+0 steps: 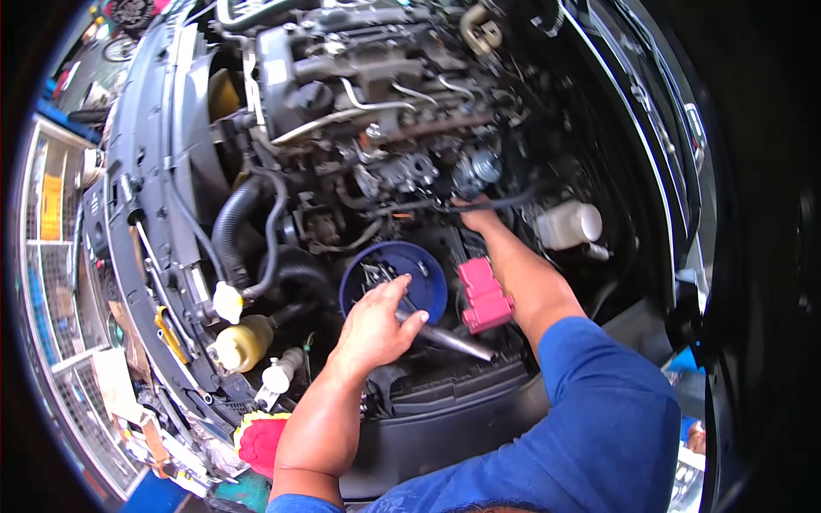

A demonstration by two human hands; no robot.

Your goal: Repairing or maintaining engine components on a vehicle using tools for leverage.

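Note:
My left hand [378, 327] is over the near left side of a round blue bowl [439, 286], its fingers stretched out and the thumb apart. Dark and metal small parts or tools lie in the bowl, too jumbled to name. A silvery metal bar [457, 340] runs from the bowl past my left thumb toward the lower right. My right arm reaches deep into the engine bay. The right hand [476, 215] is beside a dark hose, below a round metal engine part [479, 171]; its fingertips are hidden among the parts. A red plastic cover [484, 295] sits next to my right forearm.
The engine [376, 77] fills the far middle. A white reservoir [569, 224] stands to the right. At the left are a ribbed black hose [233, 224], a yellowish reservoir [242, 344] and the front panel with tools on it. A red cloth [261, 443] lies at lower left.

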